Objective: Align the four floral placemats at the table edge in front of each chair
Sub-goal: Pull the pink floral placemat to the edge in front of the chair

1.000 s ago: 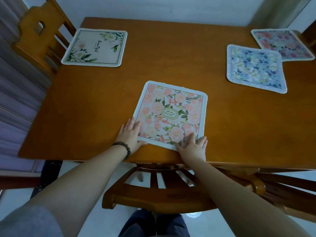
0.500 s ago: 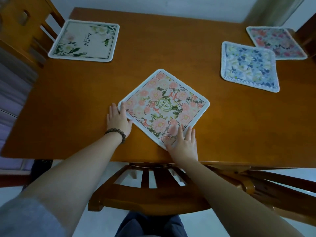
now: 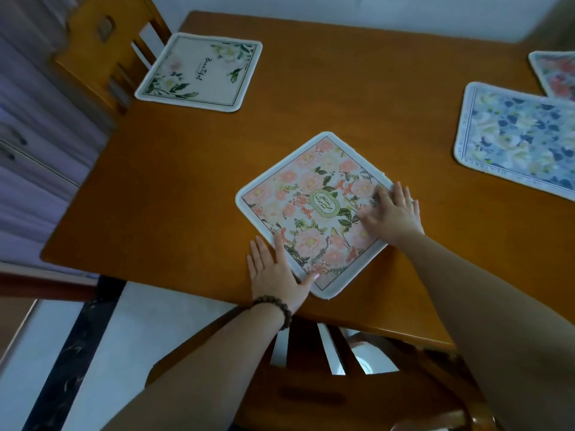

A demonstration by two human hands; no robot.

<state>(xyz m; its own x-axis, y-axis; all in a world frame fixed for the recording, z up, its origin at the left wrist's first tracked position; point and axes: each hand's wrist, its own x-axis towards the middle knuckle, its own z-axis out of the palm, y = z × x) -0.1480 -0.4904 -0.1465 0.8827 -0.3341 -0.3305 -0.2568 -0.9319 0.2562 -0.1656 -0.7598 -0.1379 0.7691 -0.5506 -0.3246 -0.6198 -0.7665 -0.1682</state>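
Observation:
A pink floral placemat lies turned like a diamond near the front edge of the wooden table. My left hand, with a bead bracelet on the wrist, lies flat on the table against the mat's lower left edge. My right hand presses flat on the mat's right corner, fingers spread and a little blurred. A white placemat with green leaves lies at the far left by a chair. A blue floral placemat lies at the right, and a red-pink one is cut off by the right border.
A wooden chair stands at the table's far left corner. Another chair's back is right below the front edge, under my arms. Purple curtains hang at the left. White floor with a dark strip shows lower left.
The pink placemat has rotated further between my hands. My right hand slid from its near corner up to its right corner; my left hand shifted to the lower left edge. The view tilted.

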